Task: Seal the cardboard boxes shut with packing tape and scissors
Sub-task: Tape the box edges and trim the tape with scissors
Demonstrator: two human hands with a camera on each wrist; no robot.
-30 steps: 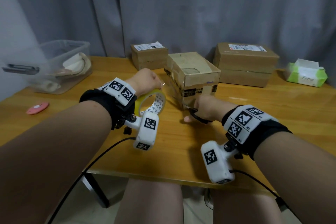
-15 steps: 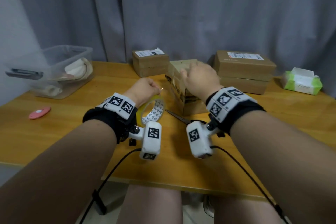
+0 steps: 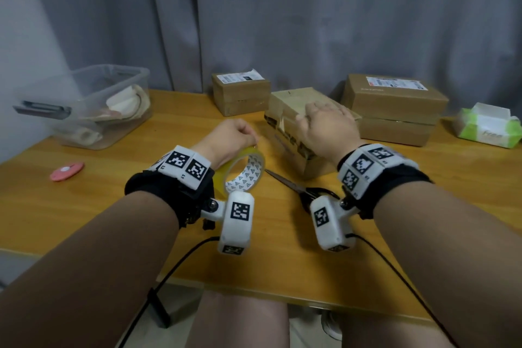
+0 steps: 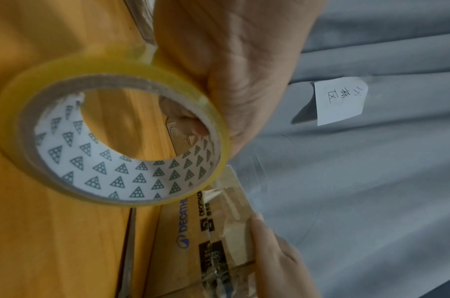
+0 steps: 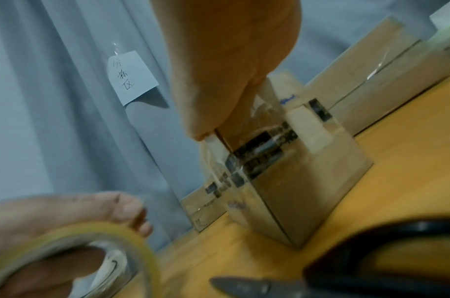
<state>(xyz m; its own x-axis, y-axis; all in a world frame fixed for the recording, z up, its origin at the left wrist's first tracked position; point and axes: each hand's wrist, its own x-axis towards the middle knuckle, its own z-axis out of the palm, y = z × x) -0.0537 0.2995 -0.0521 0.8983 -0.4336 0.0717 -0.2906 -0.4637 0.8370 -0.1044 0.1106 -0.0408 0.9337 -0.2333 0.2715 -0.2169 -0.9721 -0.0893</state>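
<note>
Taping a box at the table

My right hand (image 3: 329, 124) presses the box (image 3: 293, 133); my left hand (image 3: 230, 138) grips the tape roll (image 3: 245, 171); scissors (image 3: 293, 185) lie between.

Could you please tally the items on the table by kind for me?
Cardboard boxes: 4
Packing tape roll: 1
Scissors: 1
Clear plastic bin: 1
Tissue pack: 1
Pink disc: 1
Total: 9

Wooden table (image 3: 84, 206) under boxes (image 3: 395, 104), scissors (image 3: 285, 181).
</note>
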